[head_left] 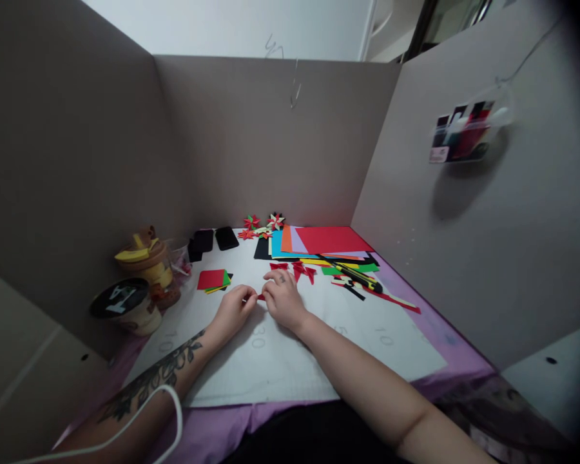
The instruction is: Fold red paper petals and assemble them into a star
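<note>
Between my two hands is a small piece of red paper (261, 298), mostly hidden by the fingers. My left hand (236, 305) pinches its left end, and my right hand (283, 301) is closed on the other side with the fingers bent over it. Just beyond my right hand lie several folded red paper pieces (299, 270). Left of my left hand sits a small stack of square papers (211, 280), red on top with green, yellow and black edges below.
Coloured sheets (333, 240) lie at the back right, with a yellow-black utility knife (355, 276) and paper strips (401, 303) before them. Folded paper stars (275, 222) stand at the back. A lidded tub (125, 306) and a cup (147, 264) are at left. Grey partitions (275, 142) enclose the table.
</note>
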Demonstrator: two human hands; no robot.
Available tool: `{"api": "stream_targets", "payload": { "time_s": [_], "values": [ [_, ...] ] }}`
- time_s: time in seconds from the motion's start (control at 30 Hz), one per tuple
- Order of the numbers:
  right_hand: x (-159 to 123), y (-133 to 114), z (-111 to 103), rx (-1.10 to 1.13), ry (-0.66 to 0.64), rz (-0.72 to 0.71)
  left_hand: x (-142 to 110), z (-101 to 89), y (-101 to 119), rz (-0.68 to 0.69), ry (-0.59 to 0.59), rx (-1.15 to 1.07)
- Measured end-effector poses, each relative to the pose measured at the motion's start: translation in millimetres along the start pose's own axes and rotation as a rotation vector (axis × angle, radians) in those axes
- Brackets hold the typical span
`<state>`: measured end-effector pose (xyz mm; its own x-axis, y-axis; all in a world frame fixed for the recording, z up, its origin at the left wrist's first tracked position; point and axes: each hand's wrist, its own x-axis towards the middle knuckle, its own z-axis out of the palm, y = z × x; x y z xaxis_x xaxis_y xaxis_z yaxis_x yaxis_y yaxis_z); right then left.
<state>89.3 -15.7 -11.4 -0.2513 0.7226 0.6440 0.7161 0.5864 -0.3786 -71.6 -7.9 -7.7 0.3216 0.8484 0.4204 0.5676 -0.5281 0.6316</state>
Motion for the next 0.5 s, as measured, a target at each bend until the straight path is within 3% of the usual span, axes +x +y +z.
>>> {"api": "stream_targets", "payload": {
  "time_s": [0.33, 0.5],
  "values": [
    [2.4, 3.1, 0.2, -0.027, 0.005, 0.040, 0.2, 0.5, -8.6, 0.024, -0.010, 0.027],
    [2.4, 4.3, 0.2, -0.019, -0.002, 0.058, -1.2, 0.8, -6.7, 0.018, 0.044, 0.003]
  ]
}}
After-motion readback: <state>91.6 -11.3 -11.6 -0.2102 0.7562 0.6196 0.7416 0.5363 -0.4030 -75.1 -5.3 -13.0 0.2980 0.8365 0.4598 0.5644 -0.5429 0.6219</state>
